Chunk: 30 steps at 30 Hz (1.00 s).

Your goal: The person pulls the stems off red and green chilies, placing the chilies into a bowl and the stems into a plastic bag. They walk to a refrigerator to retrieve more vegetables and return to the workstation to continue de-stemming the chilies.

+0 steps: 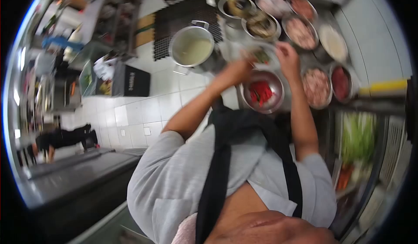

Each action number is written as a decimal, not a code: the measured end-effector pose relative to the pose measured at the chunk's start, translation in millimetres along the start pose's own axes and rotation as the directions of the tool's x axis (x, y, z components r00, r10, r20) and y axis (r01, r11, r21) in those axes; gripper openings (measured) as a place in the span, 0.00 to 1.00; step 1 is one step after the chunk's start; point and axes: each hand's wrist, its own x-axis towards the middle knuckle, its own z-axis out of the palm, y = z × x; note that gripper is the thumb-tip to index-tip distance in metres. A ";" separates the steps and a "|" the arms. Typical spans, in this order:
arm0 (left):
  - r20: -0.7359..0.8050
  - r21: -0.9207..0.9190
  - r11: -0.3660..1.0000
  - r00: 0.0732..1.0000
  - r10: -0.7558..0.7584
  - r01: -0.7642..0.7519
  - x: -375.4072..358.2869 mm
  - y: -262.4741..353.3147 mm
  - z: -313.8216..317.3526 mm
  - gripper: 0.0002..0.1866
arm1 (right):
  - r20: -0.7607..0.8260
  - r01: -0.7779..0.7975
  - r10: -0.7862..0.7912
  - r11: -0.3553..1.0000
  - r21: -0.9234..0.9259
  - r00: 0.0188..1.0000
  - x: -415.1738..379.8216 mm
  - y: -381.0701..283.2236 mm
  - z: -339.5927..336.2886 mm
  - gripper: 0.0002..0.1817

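I see both hands raised toward the upper centre of the frame, over a counter crowded with metal bowls. The left hand [238,69] and the right hand [287,55] sit close together on either side of a small pale bowl holding green leafy bits [262,55]; each seems to touch its rim, but motion blur keeps me from telling how firmly the fingers close on it. Just below that bowl, still in the upper centre, stands a round steel bowl of red pepper pieces [262,91]. To the right of it I make out a steel bowl of pinkish minced meat [316,87] and, further right, a steel bowl of dark red filling [341,83]. More filled steel bowls line the top right edge. Left of the hands, a large steel stockpot of pale yellowish liquid [191,48] stands beside a black rubber floor mat [183,18]. The lower half of the frame is filled by the person's grey T-shirt [174,178] and black apron straps [217,170]. Blurred green vegetables [358,135] lie at the right edge.
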 end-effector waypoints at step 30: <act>0.076 -0.353 0.913 0.979 -0.191 0.205 94.0 -46.9 1.8 0.13 | 0.271 -0.109 0.215 0.928 -0.357 0.938 11.8 43.1 36.2 0.13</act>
